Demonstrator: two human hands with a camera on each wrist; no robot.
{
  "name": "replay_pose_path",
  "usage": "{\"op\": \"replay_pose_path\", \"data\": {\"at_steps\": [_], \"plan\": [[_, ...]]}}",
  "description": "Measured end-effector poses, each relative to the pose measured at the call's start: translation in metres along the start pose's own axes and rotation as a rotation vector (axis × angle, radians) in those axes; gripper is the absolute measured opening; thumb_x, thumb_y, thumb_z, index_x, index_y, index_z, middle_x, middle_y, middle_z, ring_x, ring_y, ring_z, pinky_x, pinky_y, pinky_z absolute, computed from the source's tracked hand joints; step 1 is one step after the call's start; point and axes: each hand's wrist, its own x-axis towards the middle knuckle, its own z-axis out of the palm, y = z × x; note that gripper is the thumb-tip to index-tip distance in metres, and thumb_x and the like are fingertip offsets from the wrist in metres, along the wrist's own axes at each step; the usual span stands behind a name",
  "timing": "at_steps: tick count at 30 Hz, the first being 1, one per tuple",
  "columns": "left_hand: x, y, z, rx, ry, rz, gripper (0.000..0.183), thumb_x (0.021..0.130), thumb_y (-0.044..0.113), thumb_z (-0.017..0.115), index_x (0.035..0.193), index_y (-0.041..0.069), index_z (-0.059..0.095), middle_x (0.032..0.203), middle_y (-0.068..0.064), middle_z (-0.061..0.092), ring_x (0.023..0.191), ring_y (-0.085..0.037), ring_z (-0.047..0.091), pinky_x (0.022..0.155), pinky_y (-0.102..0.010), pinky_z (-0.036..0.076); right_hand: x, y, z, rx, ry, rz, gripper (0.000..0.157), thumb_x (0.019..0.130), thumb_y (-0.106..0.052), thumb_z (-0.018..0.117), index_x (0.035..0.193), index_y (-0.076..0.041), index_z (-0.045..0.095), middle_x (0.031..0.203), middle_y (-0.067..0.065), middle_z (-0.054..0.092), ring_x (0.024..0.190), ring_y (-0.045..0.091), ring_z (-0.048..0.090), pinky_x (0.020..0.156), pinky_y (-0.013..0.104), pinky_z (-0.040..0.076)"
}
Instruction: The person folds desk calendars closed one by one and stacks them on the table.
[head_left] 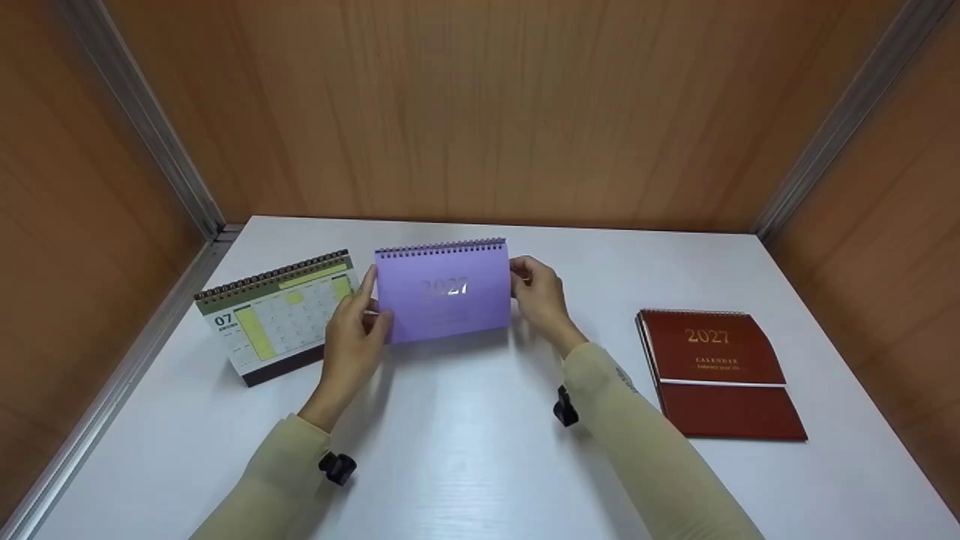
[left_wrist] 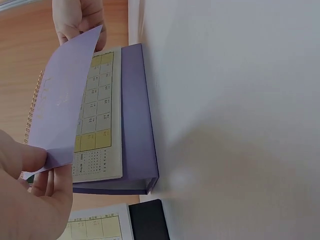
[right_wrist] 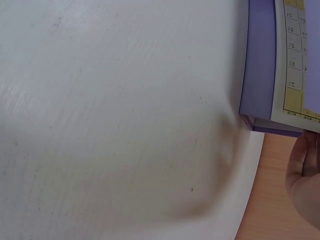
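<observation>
A purple 2027 desk calendar (head_left: 442, 311) stands on the table with its spiral binding on top. My left hand (head_left: 351, 341) pinches the left edge of its cover, thumb in front and fingers behind. At the right edge my right hand (head_left: 541, 296) grips the calendar's side with curled fingers. In the left wrist view the purple cover (left_wrist: 60, 100) is lifted off a page with a yellow and white date grid (left_wrist: 97, 115). Below that page shows the purple stand (left_wrist: 135, 110). The right wrist view has the right hand (right_wrist: 307, 185) at the calendar's end, its fingertips partly hidden.
Left of the purple calendar stands a green and white desk calendar (head_left: 285, 319) open at 07, close to my left hand. A dark red 2027 calendar (head_left: 720, 360) lies at the right on the white table (head_left: 450, 465). Wooden panels (head_left: 487, 112) enclose the table's back and sides.
</observation>
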Motion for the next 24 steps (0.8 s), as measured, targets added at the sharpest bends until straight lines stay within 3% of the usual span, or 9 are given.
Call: {"op": "replay_pose_path", "data": {"at_steps": [10, 18, 24], "plan": [[0.0015, -0.0066, 0.0024, 0.088, 0.008, 0.023, 0.081, 0.096, 0.008, 0.06, 0.155, 0.039, 0.014, 0.105, -0.008, 0.055, 0.097, -0.018, 0.059, 0.082, -0.03, 0.052, 0.0002, -0.0005, 0.0033, 0.044, -0.012, 0.011, 0.015, 0.099, -0.009, 0.057, 0.11, -0.009, 0.066, 0.107, 0.003, 0.067, 0.099, 0.016, 0.065, 0.082, 0.024, 0.056], [0.0039, -0.0082, 0.0062, 0.133, 0.033, 0.077, 0.089, 0.094, 0.002, 0.061, 0.156, 0.036, 0.007, 0.101, -0.007, 0.056, 0.085, -0.019, 0.055, 0.075, -0.031, 0.049, 0.0002, -0.0003, 0.0023, 0.055, -0.008, 0.021, 0.015, 0.099, -0.01, 0.057, 0.11, -0.009, 0.066, 0.104, 0.004, 0.066, 0.097, 0.016, 0.065, 0.08, 0.023, 0.056], [0.0034, -0.0091, 0.006, 0.149, 0.035, 0.076, 0.088, 0.095, 0.005, 0.06, 0.156, 0.036, 0.006, 0.105, -0.008, 0.054, 0.089, -0.019, 0.056, 0.076, -0.031, 0.049, -0.0002, 0.0016, -0.0027, 0.078, -0.059, 0.018, 0.016, 0.099, -0.01, 0.058, 0.112, -0.009, 0.066, 0.107, 0.005, 0.066, 0.099, 0.017, 0.065, 0.082, 0.025, 0.056]]}}
